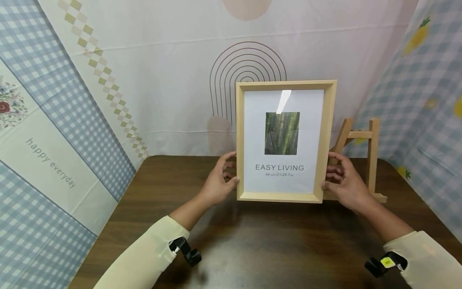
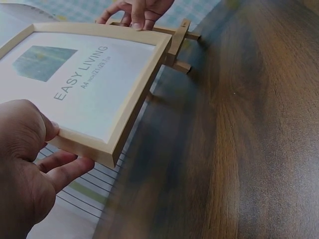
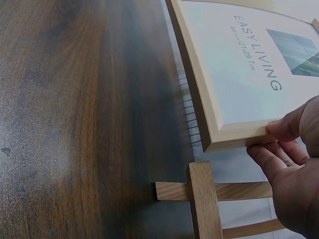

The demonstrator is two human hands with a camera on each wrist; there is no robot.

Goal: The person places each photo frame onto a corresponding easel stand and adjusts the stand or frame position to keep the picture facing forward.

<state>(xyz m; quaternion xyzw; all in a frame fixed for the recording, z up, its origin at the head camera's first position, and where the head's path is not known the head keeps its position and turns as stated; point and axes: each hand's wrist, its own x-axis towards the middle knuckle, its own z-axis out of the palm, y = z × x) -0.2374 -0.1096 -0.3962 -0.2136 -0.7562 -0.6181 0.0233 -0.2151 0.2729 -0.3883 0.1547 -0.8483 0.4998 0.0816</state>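
A light wooden picture frame stands upright in the head view, its white insert printed "EASY LIVING" below a green bamboo picture. Its left side is pinched by my left hand, thumb on the front and fingers behind. On the opposite side my right hand grips the frame the same way, as the right wrist view shows with the thumb on the border. The lower edge appears raised off the table. Close behind the right hand is a small wooden easel, partly hidden by the frame and hand.
The dark wooden table reaches back to a white patterned cloth. Checked blue cloths hang at the left and right. Each forearm carries a black wrist mount.
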